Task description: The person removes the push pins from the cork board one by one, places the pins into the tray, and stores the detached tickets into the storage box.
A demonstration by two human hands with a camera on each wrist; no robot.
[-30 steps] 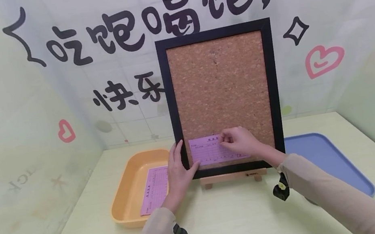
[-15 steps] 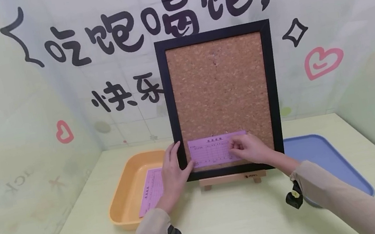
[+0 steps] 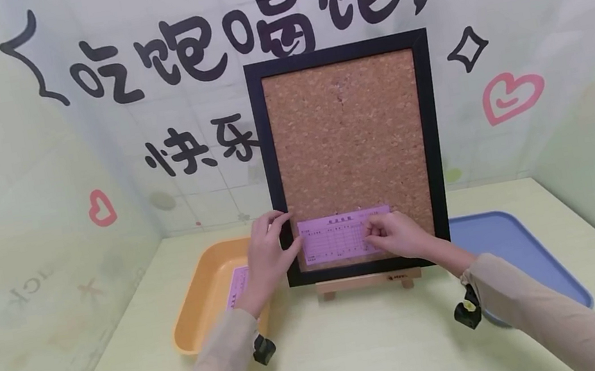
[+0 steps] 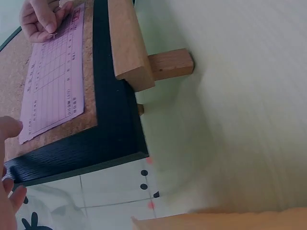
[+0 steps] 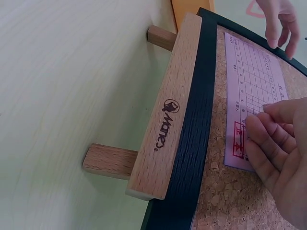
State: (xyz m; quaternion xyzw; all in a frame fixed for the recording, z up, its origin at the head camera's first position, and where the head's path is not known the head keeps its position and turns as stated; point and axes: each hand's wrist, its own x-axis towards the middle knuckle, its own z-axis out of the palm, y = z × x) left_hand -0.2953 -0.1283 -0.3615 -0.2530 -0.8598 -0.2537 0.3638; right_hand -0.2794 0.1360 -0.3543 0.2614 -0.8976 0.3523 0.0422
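A purple printed form (image 3: 332, 241) lies against the lower part of a black-framed corkboard (image 3: 348, 138). My right hand (image 3: 399, 235) is over the form's right part, thumb and index finger pinching a small pin (image 4: 53, 35); only a thin bit of it shows at the fingertips in the left wrist view. At the board's left side, my left hand (image 3: 268, 252) has its thumb near the form's left edge and its fingers by the frame. In the right wrist view, that left hand (image 5: 282, 24) shows relaxed fingers holding nothing.
The board stands on a small wooden easel (image 3: 368, 281). At left, an orange tray (image 3: 193, 319) holds another purple form (image 3: 238, 283), partly hidden by the left arm. A blue tray (image 3: 507, 236) sits at right, partly behind the right sleeve. A printed wall rises behind.
My right hand has shifted slightly right along the form, then stayed. My left hand has moved up and left, its thumb leaving the form's lower left corner.
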